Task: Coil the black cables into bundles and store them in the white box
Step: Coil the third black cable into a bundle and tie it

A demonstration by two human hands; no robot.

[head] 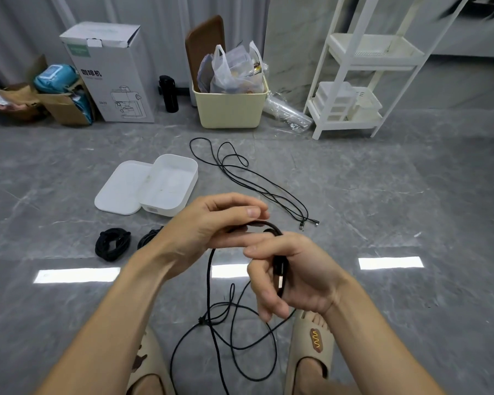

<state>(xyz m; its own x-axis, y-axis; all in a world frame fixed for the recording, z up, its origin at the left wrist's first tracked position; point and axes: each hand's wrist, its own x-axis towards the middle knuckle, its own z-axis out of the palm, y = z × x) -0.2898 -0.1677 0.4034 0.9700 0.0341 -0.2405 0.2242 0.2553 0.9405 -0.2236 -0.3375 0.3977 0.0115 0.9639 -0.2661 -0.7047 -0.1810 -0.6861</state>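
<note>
Holding the plug end of a black cable (211, 280) in my right hand (294, 275), I have the fingers curled round it, the metal plug showing against the palm. My left hand (208, 223) pinches the same cable just above, thumb and fingers closed on the short arch that runs between the two grips. Below them the rest of this cable hangs down and lies in loose loops on the floor (411, 195) between my sandals (314, 346), so I judge this coil barely started.

Just beyond my left wrist sit two finished bundles (113, 243), one partly hidden behind the arm, on the floor and not yet in the box. Farther out stands the white box (169, 186), open and holding no cable as far as I can see, with its lid (120, 189) touching its left side. To its right another long cable (257, 181) sprawls uncoiled. So two coiled, one in hand, one untouched, nothing stored.
</note>
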